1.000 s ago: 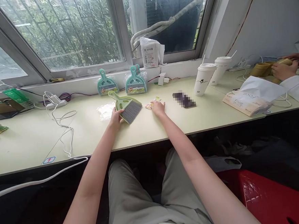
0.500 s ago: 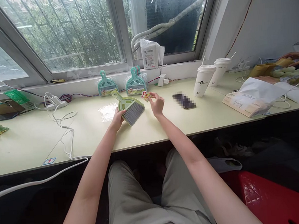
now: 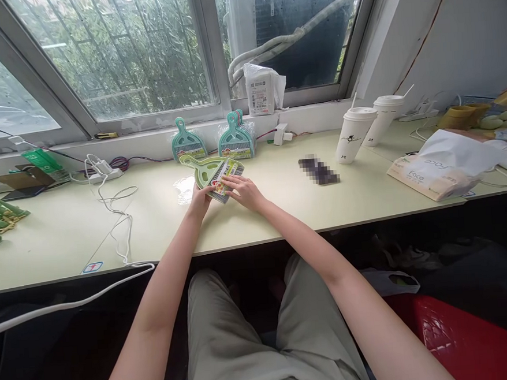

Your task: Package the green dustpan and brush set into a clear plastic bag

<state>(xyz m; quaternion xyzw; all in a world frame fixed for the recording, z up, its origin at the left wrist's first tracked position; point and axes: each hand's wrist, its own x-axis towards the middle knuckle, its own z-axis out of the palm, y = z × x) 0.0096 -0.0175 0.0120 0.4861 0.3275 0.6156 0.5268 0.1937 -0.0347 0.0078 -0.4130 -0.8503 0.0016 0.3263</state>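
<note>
My left hand (image 3: 199, 202) is clamped on the edge of the green dustpan (image 3: 204, 174), over the table (image 3: 281, 208). My right hand (image 3: 247, 194) has its fingers on the card (image 3: 232, 168) across the brush (image 3: 220, 198); whether they pinch it, I cannot tell. Clear film (image 3: 184, 190) lies just beside. Farther, teal dustpans (image 3: 233, 137) stand near the wall (image 3: 143, 136).

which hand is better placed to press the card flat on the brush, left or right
Probably the right hand: it rests on the printed card, while the left hand holds the green dustpan and brush by the near-left edge and seems better kept for steadying.
</note>
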